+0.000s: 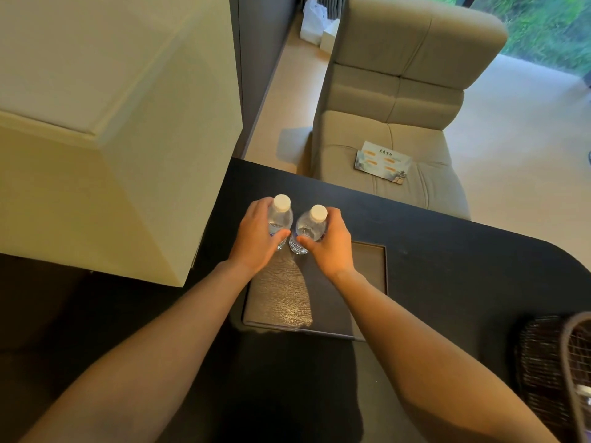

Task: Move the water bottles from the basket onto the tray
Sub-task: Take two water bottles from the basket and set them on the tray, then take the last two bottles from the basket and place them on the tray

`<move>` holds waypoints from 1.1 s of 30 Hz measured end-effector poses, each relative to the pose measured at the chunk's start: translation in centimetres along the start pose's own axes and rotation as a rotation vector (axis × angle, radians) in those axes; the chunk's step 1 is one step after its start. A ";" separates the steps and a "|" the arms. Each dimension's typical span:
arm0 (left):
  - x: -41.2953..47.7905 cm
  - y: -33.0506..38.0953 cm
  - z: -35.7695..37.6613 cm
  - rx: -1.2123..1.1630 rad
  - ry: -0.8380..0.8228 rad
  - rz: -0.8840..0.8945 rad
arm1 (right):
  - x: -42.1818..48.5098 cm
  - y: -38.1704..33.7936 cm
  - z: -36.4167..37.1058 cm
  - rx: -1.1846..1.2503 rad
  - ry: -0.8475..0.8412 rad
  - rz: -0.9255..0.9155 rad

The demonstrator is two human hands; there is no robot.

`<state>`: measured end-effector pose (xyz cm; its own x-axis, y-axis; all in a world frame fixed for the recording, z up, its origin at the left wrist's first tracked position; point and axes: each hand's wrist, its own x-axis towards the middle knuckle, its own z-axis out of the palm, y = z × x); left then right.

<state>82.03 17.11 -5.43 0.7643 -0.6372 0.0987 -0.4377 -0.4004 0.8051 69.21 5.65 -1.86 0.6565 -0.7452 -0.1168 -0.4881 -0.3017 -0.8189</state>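
You had your left hand point(256, 239) clamped on one water bottle point(280, 219) and your right hand point(326, 244) on the other bottle point(308, 228); both stood upright at the tray's point(371, 266) 12 o'clock edge (basket point(543, 362) at 4 o'clock); placing looked nearly done; next, release cleanly.
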 end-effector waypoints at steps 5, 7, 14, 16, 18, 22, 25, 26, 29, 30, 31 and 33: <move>0.1 0.1 0.2 0.007 -0.001 -0.005 | -0.1 0.4 0.1 0.009 -0.003 -0.006; -0.1 0.2 0.3 0.010 0.005 -0.008 | -0.1 0.6 0.2 0.013 -0.014 -0.002; -1.0 1.0 0.0 0.022 0.002 -0.129 | -1.0 2.0 -0.2 0.009 -0.038 0.014; -1.8 1.2 -0.1 0.021 0.009 -0.194 | -1.7 2.7 -0.7 -0.026 -0.051 0.041; -3.2 1.3 -0.1 0.048 0.013 -0.232 | -2.6 3.6 -1.4 -0.070 -0.058 0.061; -7.0 1.8 1.1 0.153 -0.038 -0.299 | -5.1 6.2 -3.6 -0.163 -0.058 0.071; -9.8 2.6 2.7 0.286 -0.168 -0.375 | -7.6 8.4 -6.0 -0.264 -0.084 0.075; -10.8 3.0 3.3 0.329 -0.218 -0.375 | -8.5 9.2 -6.9 -0.300 -0.093 0.076; -14.0 5.0 5.6 0.440 -0.336 -0.319 | -11.5 11.6 -10.0 -0.384 -0.102 0.079; -15.1 5.9 6.4 0.475 -0.355 -0.283 | -12.5 12.4 -11.1 -0.409 -0.102 0.080; -16.3 6.8 7.3 0.506 -0.367 -0.244 | -13.5 13.2 -12.3 -0.438 -0.101 0.081; -18.4 8.8 8.9 0.549 -0.392 -0.191 | -15.5 14.7 -14.7 -0.496 -0.099 0.084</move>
<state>59.83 19.43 -5.37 0.6695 -0.6721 -0.3164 -0.5679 -0.7376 0.3652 43.34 4.03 -3.83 0.6429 -0.7264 -0.2428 -0.7398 -0.5069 -0.4424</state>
